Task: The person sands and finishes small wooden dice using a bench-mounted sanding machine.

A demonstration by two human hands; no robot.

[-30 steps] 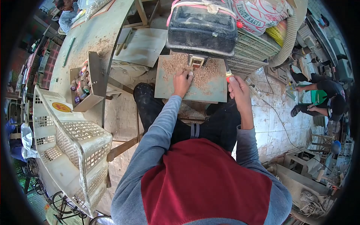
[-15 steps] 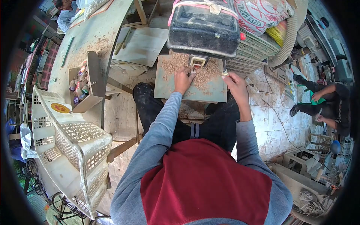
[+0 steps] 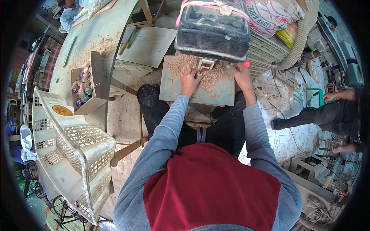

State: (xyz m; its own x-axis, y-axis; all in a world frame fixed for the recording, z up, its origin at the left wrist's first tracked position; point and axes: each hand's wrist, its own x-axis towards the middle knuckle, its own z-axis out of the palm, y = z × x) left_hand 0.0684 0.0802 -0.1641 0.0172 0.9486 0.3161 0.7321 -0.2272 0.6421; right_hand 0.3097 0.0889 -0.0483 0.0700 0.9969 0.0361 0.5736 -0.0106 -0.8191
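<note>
A black drill-press head [image 3: 213,29] hangs over a green machine table [image 3: 174,86] covered with wood shavings [image 3: 210,75]. My left hand [image 3: 190,81] rests on the table and pinches a small wooden piece [image 3: 199,74] under the machine's spindle. My right hand [image 3: 242,73] is raised at the right side of the machine, closed on its feed lever with a red knob [image 3: 246,64]. My dark trousers show below the table.
A wooden tray [image 3: 96,82] of small painted pieces stands on the bench at left, above white plastic crates [image 3: 73,142]. A printed sack [image 3: 269,15], stacked crates and a ribbed hose [image 3: 298,38] lie behind the machine. Another person [image 3: 331,111] moves at right on the tiled floor.
My right hand has moved up and forward with the lever, from the table's right edge to beside the machine head. The person at right has shifted position.
</note>
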